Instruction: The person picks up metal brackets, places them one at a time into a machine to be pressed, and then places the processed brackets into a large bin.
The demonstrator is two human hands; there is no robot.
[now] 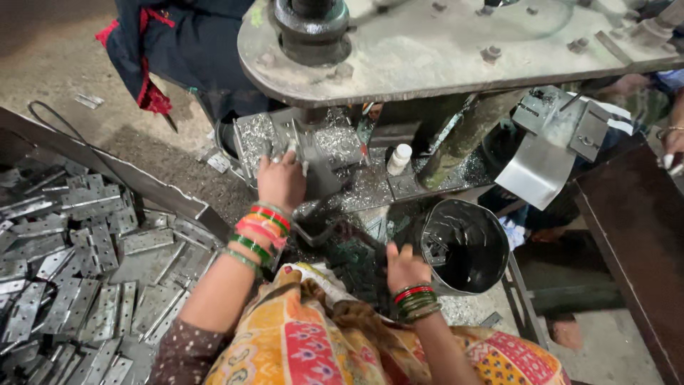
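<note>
My left hand [281, 180] reaches forward under the grey machine table [427, 60] and presses on a small metal piece [288, 146] on the press bed, amid metal shavings. My right hand [405, 265] rests lower, by my lap, next to a round black metal bucket [463, 246]. Its fingers curl down over dark metal parts; whether it grips one I cannot tell. Both wrists carry red, green and orange bangles.
A heap of flat perforated metal plates [78, 264] lies at left behind a slanted metal bar [128, 171]. A small white bottle [399, 158] stands under the machine. Another person's hand [671, 146] is at the right edge; a dark cloth [171, 43] hangs at the top left.
</note>
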